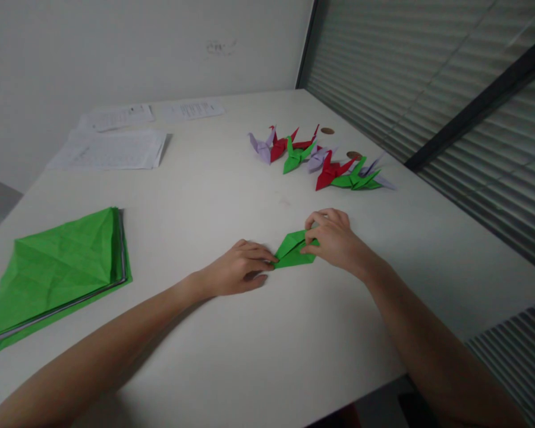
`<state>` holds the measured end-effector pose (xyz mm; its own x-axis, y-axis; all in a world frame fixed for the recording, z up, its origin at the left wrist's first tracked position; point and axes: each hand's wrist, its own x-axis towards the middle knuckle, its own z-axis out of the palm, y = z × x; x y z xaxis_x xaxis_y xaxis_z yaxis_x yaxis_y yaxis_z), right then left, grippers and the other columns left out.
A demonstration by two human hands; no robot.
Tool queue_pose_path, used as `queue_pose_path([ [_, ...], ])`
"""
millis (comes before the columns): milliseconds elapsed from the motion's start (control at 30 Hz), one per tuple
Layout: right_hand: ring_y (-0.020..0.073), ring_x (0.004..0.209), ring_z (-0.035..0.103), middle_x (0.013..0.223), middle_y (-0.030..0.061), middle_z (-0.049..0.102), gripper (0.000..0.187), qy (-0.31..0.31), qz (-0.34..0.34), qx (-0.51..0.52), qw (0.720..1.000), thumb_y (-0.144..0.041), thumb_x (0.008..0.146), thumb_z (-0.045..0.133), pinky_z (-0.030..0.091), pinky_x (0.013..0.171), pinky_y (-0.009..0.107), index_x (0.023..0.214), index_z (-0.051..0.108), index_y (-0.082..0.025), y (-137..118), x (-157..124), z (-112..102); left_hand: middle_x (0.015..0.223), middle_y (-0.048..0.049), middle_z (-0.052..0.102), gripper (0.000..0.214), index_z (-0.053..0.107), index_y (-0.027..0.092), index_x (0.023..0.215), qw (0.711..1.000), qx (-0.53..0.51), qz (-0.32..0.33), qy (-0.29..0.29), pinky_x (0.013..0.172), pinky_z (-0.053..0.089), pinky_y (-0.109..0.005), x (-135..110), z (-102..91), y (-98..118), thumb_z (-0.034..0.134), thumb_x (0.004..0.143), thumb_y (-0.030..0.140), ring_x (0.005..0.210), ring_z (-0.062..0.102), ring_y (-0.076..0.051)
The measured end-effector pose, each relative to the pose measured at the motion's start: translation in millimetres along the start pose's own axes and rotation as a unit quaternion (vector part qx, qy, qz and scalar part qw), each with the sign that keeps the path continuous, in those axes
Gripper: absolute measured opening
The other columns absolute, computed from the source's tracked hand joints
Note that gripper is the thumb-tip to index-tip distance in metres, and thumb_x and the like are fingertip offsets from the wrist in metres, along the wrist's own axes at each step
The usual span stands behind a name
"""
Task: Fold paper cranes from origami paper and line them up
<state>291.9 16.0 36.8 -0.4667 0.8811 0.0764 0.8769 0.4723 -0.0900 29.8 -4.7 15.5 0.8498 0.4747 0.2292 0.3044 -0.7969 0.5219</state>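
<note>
A partly folded green origami paper [289,249] lies on the white table in front of me, its layers parted along a slanting slit. My left hand [243,267] rests flat beside its left point; the fingertips press on that tip and the thumb sits apart on the table. At the other end, my right hand [332,238] is closed, pinching the right corner between thumb and fingers. Those fingers hide part of that corner.
Folded paper cranes in red, green and lilac stand in a cluster, among them a green crane [295,156] and a red crane [327,171]. A creased stack of green paper [62,255] lies at left. Printed sheets [116,148] are at the back; blinds [428,77] border the right.
</note>
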Motion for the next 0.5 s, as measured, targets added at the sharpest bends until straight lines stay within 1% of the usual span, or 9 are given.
queue_pose_path([
  [133, 0.0316, 0.107, 0.046, 0.098, 0.0065, 0.065, 0.016, 0.005, -0.016, 0.008, 1.000, -0.029, 0.072, 0.080, 0.032, 0.093, 0.050, 0.061, 0.071, -0.022, 0, 1, 0, 0.114, -0.0053, 0.070, 0.017, 0.069, 0.019, 0.094, 0.998, 0.035, -0.018, 0.044, 0.094, 0.040, -0.034, 0, 7.3, 0, 0.053, 0.093, 0.022, 0.111, 0.061, -0.017],
  [233, 0.0287, 0.104, 0.052, 0.101, 0.0065, 0.066, 0.008, -0.009, -0.066, 0.053, 0.996, -0.026, 0.072, 0.079, 0.036, 0.093, 0.046, 0.072, 0.074, -0.020, 4, 2, -6, 0.110, -0.0056, 0.072, 0.016, 0.069, 0.018, 0.092, 0.995, 0.065, -0.018, 0.071, 0.090, 0.042, -0.032, -1, 10.1, -3, 0.053, 0.093, 0.020, 0.102, 0.065, -0.016],
  [267, 0.0273, 0.102, 0.054, 0.102, 0.0067, 0.066, 0.008, -0.007, -0.085, 0.072, 0.994, -0.025, 0.073, 0.079, 0.037, 0.093, 0.044, 0.077, 0.074, -0.020, 5, 2, -10, 0.109, -0.0058, 0.072, 0.017, 0.069, 0.018, 0.092, 0.994, 0.074, -0.013, 0.075, 0.089, 0.043, -0.032, -1, 10.3, -5, 0.052, 0.094, 0.019, 0.100, 0.066, -0.016],
  [333, 0.0254, 0.100, 0.056, 0.103, 0.0070, 0.066, 0.011, 0.018, -0.115, 0.104, 0.988, -0.026, 0.075, 0.077, 0.037, 0.094, 0.043, 0.083, 0.074, -0.020, 4, 2, -16, 0.107, -0.0069, 0.072, 0.018, 0.068, 0.016, 0.093, 0.993, 0.091, 0.000, 0.081, 0.088, 0.045, -0.032, -2, 10.0, -8, 0.050, 0.094, 0.018, 0.098, 0.067, -0.016],
  [400, 0.0245, 0.098, 0.057, 0.101, 0.0072, 0.066, 0.012, 0.054, -0.136, 0.122, 0.982, -0.029, 0.077, 0.075, 0.038, 0.093, 0.042, 0.084, 0.074, -0.020, -2, 2, -18, 0.106, -0.0081, 0.072, 0.019, 0.068, 0.015, 0.095, 0.991, 0.105, 0.015, 0.081, 0.088, 0.047, -0.033, -2, 9.6, -10, 0.049, 0.095, 0.019, 0.096, 0.068, -0.017],
  [433, 0.0235, 0.097, 0.057, 0.100, 0.0070, 0.067, 0.011, 0.060, -0.149, 0.129, 0.979, -0.029, 0.079, 0.074, 0.039, 0.091, 0.040, 0.085, 0.074, -0.020, -6, 2, -17, 0.106, -0.0087, 0.072, 0.020, 0.068, 0.014, 0.096, 0.991, 0.107, 0.021, 0.081, 0.087, 0.047, -0.033, -2, 9.6, -11, 0.048, 0.095, 0.019, 0.096, 0.068, -0.017],
  [500, 0.0215, 0.093, 0.058, 0.097, 0.0060, 0.067, 0.012, 0.035, -0.198, 0.130, 0.971, -0.029, 0.081, 0.072, 0.041, 0.088, 0.038, 0.090, 0.073, -0.020, -16, 3, -10, 0.105, -0.0092, 0.072, 0.020, 0.068, 0.013, 0.097, 0.991, 0.102, 0.026, 0.083, 0.088, 0.049, -0.033, -2, 9.8, -12, 0.048, 0.095, 0.018, 0.096, 0.068, -0.018],
])
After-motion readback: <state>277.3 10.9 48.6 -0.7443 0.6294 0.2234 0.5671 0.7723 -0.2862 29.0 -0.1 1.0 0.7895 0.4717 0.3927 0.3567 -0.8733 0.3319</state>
